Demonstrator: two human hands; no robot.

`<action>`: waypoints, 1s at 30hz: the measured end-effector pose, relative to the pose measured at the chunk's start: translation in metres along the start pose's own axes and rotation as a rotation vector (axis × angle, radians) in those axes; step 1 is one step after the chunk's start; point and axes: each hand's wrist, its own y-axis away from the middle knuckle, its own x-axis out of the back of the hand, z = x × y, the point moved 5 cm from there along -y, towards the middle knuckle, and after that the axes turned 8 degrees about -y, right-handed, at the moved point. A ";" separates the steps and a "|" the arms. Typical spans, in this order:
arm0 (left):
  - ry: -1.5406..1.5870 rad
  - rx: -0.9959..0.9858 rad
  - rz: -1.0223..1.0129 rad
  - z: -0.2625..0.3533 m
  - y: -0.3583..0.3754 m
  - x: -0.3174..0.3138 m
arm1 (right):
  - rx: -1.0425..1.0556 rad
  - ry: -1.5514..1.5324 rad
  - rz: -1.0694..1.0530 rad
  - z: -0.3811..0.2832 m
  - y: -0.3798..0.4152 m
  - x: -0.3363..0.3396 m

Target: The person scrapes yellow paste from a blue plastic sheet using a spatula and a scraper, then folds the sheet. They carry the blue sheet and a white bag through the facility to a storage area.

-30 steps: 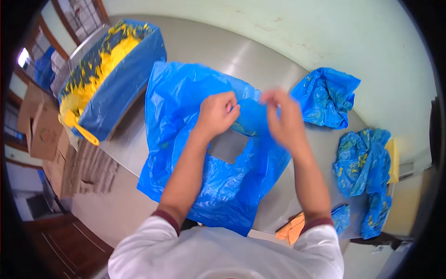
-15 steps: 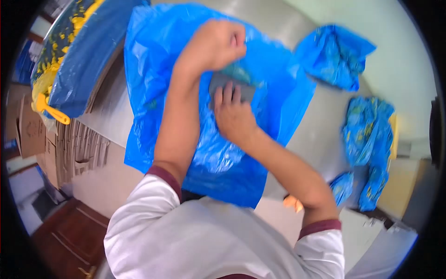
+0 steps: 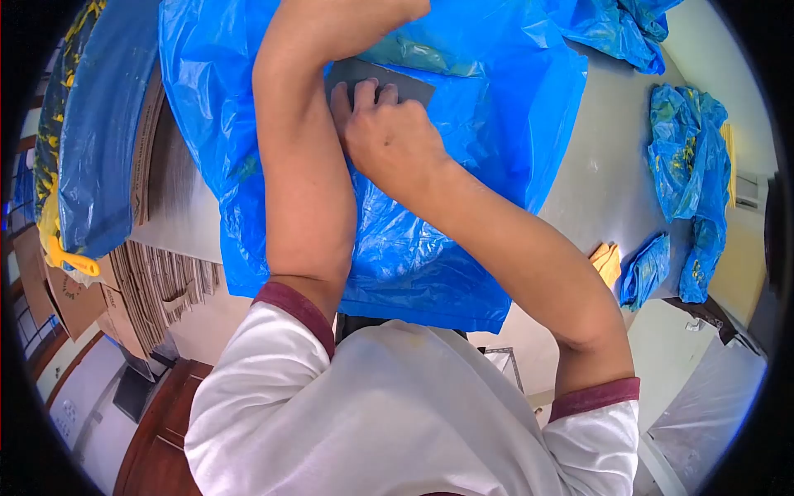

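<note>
A large blue plastic bag [image 3: 413,264] lies spread in front of me, creased and shiny. My right hand [image 3: 393,140] is on a flat grey rectangular piece [image 3: 418,88], fingers bent over its near edge. The piece rests against the plastic; its exact kind cannot be made out. My left hand [image 3: 376,10] is at the top edge of the view, over the upper part of the bag. Its fingers are cut off by the frame. A greenish smeared fold [image 3: 426,56] of the bag shows just beyond the grey piece.
A blue-lined container [image 3: 107,140] with yellow residue and a yellow handle [image 3: 70,258] stands left. Crumpled blue bags [image 3: 686,157] lie right on the metal table [image 3: 600,157], near a small blue bundle [image 3: 645,269] and an orange-yellow piece [image 3: 608,263]. Flattened cardboard [image 3: 157,277] is at lower left.
The camera view has shifted, so the bag and my left hand sit higher. My right hand and the grey piece have come closer to my left forearm, and its fingers are more bent.
</note>
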 end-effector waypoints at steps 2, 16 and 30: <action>0.034 -0.008 -0.022 -0.006 -0.001 -0.004 | -0.022 0.061 -0.005 0.005 -0.002 -0.005; 0.168 -0.126 -0.161 -0.024 -0.007 -0.009 | -0.123 0.157 0.080 0.021 -0.021 -0.013; 0.044 -0.175 -0.034 -0.014 -0.017 0.001 | -0.113 0.149 0.133 0.042 -0.037 -0.003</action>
